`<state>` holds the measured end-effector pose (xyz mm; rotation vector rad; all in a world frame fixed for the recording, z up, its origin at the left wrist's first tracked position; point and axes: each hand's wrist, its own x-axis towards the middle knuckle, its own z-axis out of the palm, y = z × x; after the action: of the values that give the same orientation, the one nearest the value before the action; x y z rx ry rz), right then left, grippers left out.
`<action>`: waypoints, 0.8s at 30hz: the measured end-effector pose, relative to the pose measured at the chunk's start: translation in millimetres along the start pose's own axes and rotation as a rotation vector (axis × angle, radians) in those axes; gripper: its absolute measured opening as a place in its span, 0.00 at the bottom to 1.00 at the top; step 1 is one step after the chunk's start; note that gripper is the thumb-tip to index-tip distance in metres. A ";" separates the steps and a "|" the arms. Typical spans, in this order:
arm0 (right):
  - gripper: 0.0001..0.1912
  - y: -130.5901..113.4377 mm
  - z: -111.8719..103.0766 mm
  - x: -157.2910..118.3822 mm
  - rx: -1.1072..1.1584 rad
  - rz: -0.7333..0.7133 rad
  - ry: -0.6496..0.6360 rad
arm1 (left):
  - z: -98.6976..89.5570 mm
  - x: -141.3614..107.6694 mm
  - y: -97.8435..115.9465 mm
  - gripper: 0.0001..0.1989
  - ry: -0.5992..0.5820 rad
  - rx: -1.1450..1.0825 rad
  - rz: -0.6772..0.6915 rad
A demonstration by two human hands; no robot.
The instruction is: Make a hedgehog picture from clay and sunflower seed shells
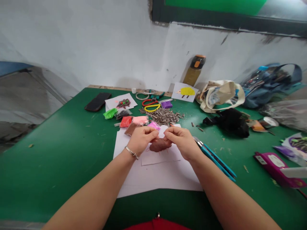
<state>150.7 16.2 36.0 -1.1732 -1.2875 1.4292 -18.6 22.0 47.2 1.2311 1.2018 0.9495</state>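
Observation:
Between my two hands is a flattened piece of brown modelling clay (159,145), raised just above a small sheet of paper (165,159) with faint red lines. My left hand (143,138), with a bracelet at the wrist, pinches the clay at its upper left edge. At the upper right edge, the fingertips of my right hand (183,140) are pinched on it as well. Larger white paper (134,182) lies underneath. Beyond my fingers are a pink clay packet (140,120), a red packet (126,121) and a pile of striped sunflower seeds (165,117).
A blue utility knife (216,159) lies right of the paper. Behind the seeds are yellow-handled scissors (152,108) and a hedgehog drawing (184,92). A phone (98,102) rests at back left. Bottle (193,72), cream bag (220,95) and magenta device (278,169) stand rightward.

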 end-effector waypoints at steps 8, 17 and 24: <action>0.08 -16.7 7.7 -5.0 -0.142 -0.052 -0.031 | -1.0 -3.1 4.6 0.13 0.018 0.050 0.013; 0.12 -1.5 0.5 -22.9 0.202 0.110 0.059 | 7.6 -8.0 6.2 0.06 -0.273 -0.166 -0.122; 0.10 9.0 -1.1 -18.4 0.219 0.081 0.016 | 11.9 -5.8 -1.5 0.08 -0.312 -0.158 -0.119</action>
<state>155.2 -2.5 28.8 -1.0971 -1.0528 1.5734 -8.0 14.1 45.9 1.1207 0.9252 0.7189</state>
